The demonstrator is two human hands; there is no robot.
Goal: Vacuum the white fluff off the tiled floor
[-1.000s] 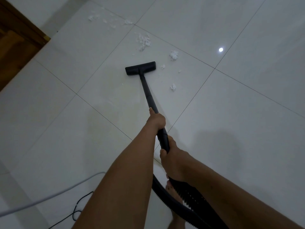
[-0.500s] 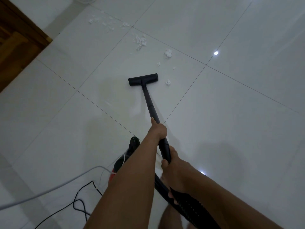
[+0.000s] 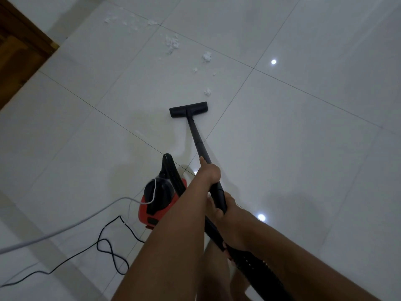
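Note:
A black vacuum wand [image 3: 198,140] ends in a flat floor nozzle [image 3: 188,109] resting on the white tiled floor [image 3: 293,148]. My left hand [image 3: 209,171] grips the wand higher up, and my right hand [image 3: 225,216] grips its thicker handle where the ribbed hose [image 3: 256,266] begins. White fluff lies beyond the nozzle: a small tuft [image 3: 207,91] just past its right end, a bigger clump [image 3: 206,56], a scattered patch [image 3: 172,43] and bits [image 3: 121,20] near the far wall.
The red and black vacuum body [image 3: 159,198] stands left of my arms. A black cord [image 3: 108,250] loops on the floor and a grey cable [image 3: 65,229] crosses at the left. A wooden door frame [image 3: 23,42] is at the upper left. My legs show at the bottom.
The nozzle has drawn back toward me, away from the fluff clumps. The view shifted back too, bringing the red vacuum body and more of the cords into sight.

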